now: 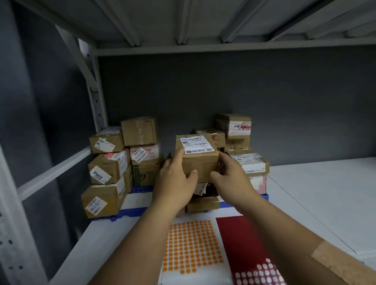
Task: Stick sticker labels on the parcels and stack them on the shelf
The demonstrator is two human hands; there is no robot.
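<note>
A small brown cardboard parcel [198, 158] with a white shipping label on top is held up in front of the stacks. My left hand [175, 180] grips its left side and front, thumb on the front face. My right hand [229, 176] grips its right side, with a small orange dot at one fingertip by the parcel's right edge. Beneath my forearms lie an orange dot sticker sheet [189, 245] and a dark red sticker sheet [247, 250] with white dots at its near end. Stacked parcels [117, 168] stand at the left on the white shelf [322, 199].
More parcels [242, 142] are piled behind and to the right of the held one, on a blue pallet [129, 212]. A grey wall closes the back. Shelf uprights [97, 100] stand at the left and another shelf board runs overhead.
</note>
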